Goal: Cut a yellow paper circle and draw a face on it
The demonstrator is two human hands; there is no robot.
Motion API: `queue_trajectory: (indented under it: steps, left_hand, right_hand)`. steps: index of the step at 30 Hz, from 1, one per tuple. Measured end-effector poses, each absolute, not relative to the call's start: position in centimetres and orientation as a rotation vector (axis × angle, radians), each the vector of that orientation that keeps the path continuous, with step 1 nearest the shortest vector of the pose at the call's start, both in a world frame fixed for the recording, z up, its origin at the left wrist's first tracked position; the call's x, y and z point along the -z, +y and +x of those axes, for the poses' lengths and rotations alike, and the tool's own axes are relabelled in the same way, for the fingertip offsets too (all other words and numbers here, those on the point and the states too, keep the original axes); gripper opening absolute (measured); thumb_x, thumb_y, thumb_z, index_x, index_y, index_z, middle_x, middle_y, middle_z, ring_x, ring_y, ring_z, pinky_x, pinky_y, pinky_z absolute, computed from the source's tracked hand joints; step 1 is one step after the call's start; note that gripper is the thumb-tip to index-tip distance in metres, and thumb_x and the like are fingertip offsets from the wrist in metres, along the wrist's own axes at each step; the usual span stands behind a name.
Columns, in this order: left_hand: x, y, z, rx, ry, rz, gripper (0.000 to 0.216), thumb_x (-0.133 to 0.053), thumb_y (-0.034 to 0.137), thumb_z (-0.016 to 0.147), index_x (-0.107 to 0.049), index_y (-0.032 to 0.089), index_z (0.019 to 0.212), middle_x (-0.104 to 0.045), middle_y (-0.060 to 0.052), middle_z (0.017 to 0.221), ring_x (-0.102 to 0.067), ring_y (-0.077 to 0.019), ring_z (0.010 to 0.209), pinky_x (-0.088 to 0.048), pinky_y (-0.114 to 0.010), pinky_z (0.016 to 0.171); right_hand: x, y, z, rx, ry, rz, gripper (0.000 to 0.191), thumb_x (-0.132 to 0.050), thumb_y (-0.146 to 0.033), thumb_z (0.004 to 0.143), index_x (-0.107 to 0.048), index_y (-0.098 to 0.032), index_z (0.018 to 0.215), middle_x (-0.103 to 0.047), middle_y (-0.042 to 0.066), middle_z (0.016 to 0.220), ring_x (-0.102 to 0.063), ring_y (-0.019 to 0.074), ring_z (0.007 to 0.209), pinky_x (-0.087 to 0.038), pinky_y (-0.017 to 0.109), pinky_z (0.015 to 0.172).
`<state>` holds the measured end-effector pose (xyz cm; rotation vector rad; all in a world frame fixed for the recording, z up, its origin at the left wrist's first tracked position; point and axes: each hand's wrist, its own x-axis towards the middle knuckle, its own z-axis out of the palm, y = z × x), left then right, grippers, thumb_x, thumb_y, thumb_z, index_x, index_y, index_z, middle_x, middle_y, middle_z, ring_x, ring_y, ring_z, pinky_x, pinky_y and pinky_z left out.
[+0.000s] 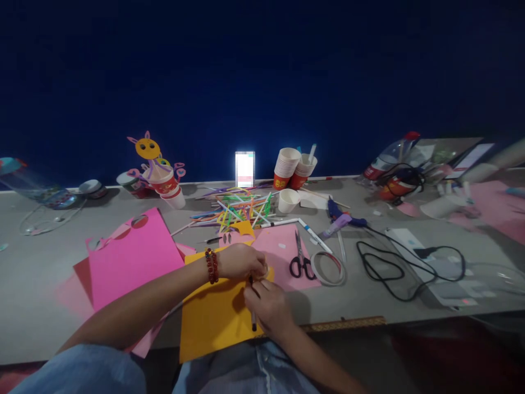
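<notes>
My right hand (273,307) is closed around a dark pen (254,320), which points up toward my left hand. My left hand (241,260), a red bead bracelet at its wrist, is bent over the pen's upper end. Its fingers are curled together, and what they pinch is mostly hidden; a small pale edge shows beside them. Under both hands lies a yellow-orange paper sheet (213,323), reaching over the table's front edge. To the right, black-handled scissors (302,265) rest on light pink paper (279,246), next to a roll of tape (328,278).
Bright pink paper (131,257) with cut-outs lies left. Behind my hands are a pile of coloured pipe cleaners (241,210) and stacked paper cups (287,164). A glue gun (340,213) and black cable (377,273) lie right. A decorated cup figure (158,175) stands at back left. Another person's hand (455,202) is at far right.
</notes>
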<state>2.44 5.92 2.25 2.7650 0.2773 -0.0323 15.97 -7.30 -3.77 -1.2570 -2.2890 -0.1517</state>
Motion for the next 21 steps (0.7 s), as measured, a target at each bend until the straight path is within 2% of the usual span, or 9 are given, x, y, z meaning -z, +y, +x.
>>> queue_trajectory:
  steps: [15,21]
  left_hand:
    - [-2.3,5.7,2.2,0.012,0.288,2.787,0.010,-0.062,0.015,0.087,-0.068,0.024,0.086,-0.073,0.001,0.110,-0.067,-0.0167,0.095,-0.044,-0.025,0.067]
    - [-2.5,5.6,2.2,0.039,0.310,2.788,0.011,-0.062,0.016,0.088,-0.068,0.024,0.088,-0.073,0.000,0.110,-0.067,-0.0178,0.095,-0.043,-0.024,0.069]
  right_hand:
    - [4.5,-8.7,17.6,0.047,-2.170,-1.230,0.028,-0.045,-0.013,0.096,-0.057,-0.022,0.073,-0.057,0.002,0.062,-0.048,0.0174,0.060,-0.028,0.032,0.057]
    - [3.5,-8.7,18.4,-0.148,-2.094,-1.172,0.031,-0.043,-0.009,0.094,-0.050,-0.022,0.067,-0.054,0.001,0.060,-0.046,0.0167,0.058,-0.028,0.031,0.055]
